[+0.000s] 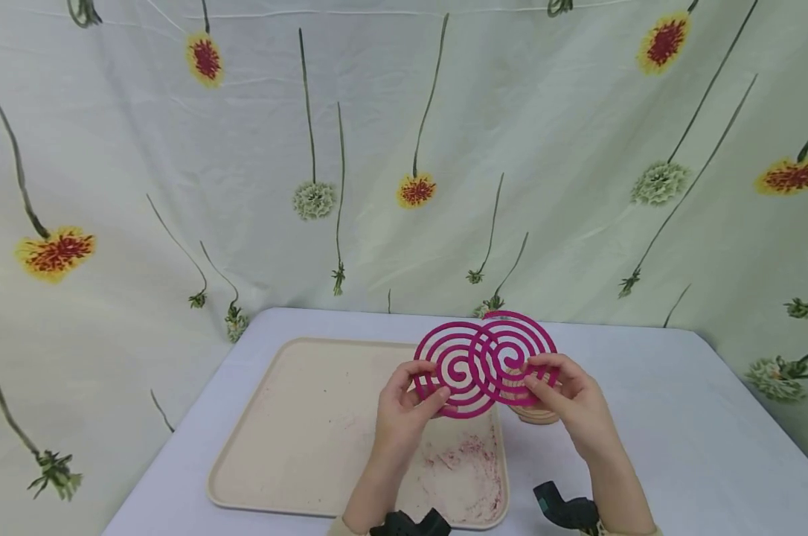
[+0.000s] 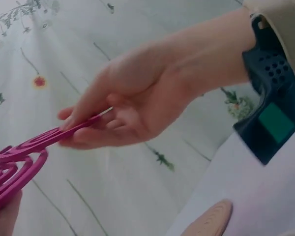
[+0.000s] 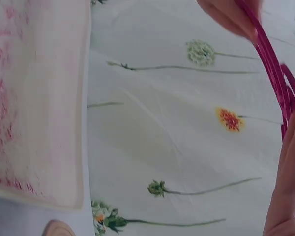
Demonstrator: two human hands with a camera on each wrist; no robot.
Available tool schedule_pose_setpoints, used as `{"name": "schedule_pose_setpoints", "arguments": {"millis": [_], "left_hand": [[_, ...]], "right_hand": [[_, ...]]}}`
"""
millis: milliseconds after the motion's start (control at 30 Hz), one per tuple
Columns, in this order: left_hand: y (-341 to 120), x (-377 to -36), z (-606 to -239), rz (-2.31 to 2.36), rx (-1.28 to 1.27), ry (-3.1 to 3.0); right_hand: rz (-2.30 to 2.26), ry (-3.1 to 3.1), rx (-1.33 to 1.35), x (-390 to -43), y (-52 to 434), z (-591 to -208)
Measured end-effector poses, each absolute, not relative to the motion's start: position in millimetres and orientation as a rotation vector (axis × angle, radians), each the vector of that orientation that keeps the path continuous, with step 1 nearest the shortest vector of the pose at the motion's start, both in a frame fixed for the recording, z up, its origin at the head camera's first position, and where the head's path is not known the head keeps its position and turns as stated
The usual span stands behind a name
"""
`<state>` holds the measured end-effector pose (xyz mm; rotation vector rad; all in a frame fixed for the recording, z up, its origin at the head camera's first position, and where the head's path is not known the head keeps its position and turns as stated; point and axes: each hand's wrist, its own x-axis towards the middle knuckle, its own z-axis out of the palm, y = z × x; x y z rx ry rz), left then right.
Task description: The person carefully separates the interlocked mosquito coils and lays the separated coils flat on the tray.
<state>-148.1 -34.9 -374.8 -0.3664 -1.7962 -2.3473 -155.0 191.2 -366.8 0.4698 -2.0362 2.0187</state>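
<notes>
Both hands up close: left hand (image 1: 407, 398) pinches one magenta spiral coil (image 1: 452, 369), right hand (image 1: 565, 394) pinches its interlocked twin (image 1: 519, 356), held above the beige stained tray (image 1: 297, 439) on the white surface (image 1: 685, 417). I'd ease them apart slowly, twisting gently; brittle, snaps likely.
</notes>
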Motion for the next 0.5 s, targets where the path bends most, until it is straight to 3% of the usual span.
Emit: {"name": "schedule_pose_setpoints", "arguments": {"millis": [233,500], "left_hand": [[-4,-143,-383,-2.260,-0.203,-1.441],[-16,-148,-383,-2.129,-0.329,-1.462]], "right_hand": [[2.137,-1.730,0.234,-154,155,-370],[2.072,-1.850,0.321,-152,161,-365]]}}
